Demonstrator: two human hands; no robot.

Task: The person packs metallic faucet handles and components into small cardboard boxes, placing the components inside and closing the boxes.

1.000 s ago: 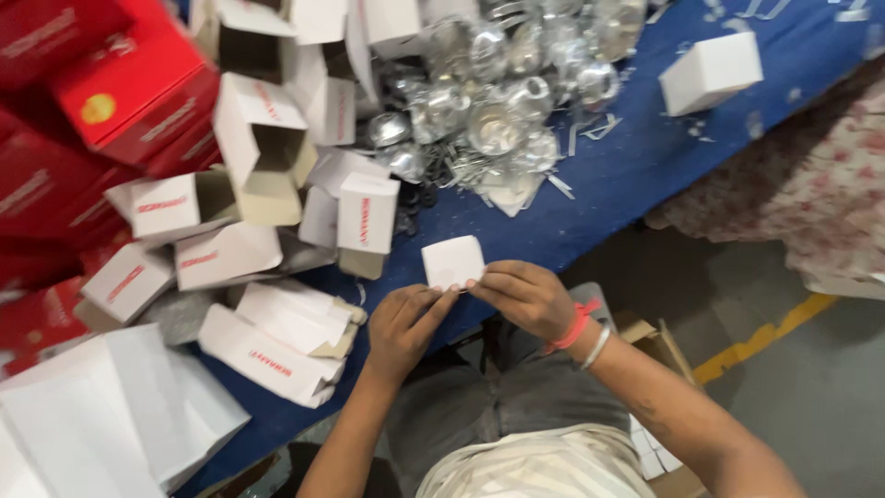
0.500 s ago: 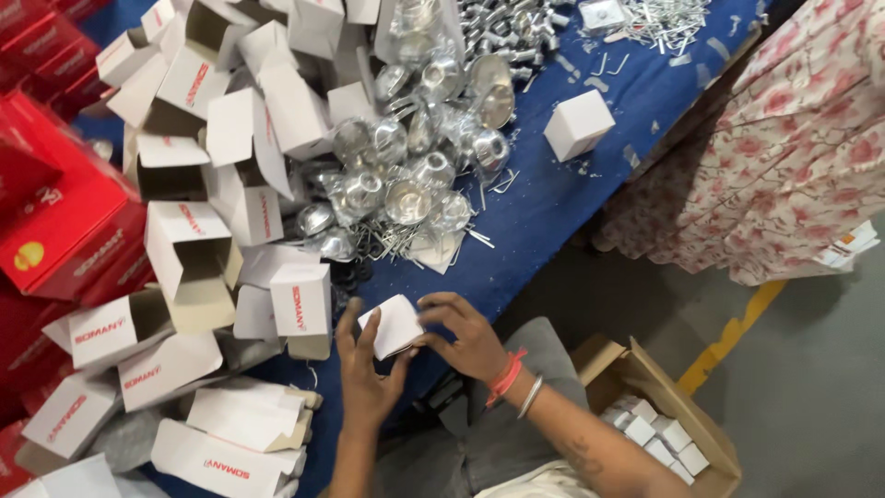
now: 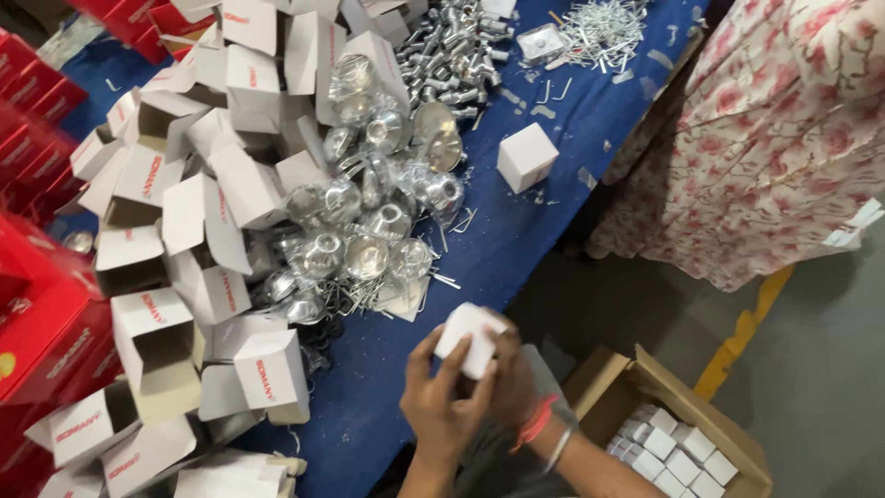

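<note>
Both hands, left hand (image 3: 441, 406) and right hand (image 3: 509, 378), grip a small white box (image 3: 470, 338) at six o'clock, above the blue table (image 3: 516, 240). Open cartons (image 3: 184, 240) at nine o'clock; shiny metal parts (image 3: 369, 231) centre. Grey floor (image 3: 830, 369) at four o'clock.

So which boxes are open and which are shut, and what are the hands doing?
Small white box: shut, held up in both hands.
Left hand: fingers wrapped on the box.
Right hand: gripping the box's other side.
White box on the blue table: shut, standing alone.
Pile of white boxes: flaps open, tumbled.
Shiny metal cups: loose, wrapped in clear plastic.
Brown carton: open, partly filled with small white boxes.
Red boxes: shut, stacked.
</note>
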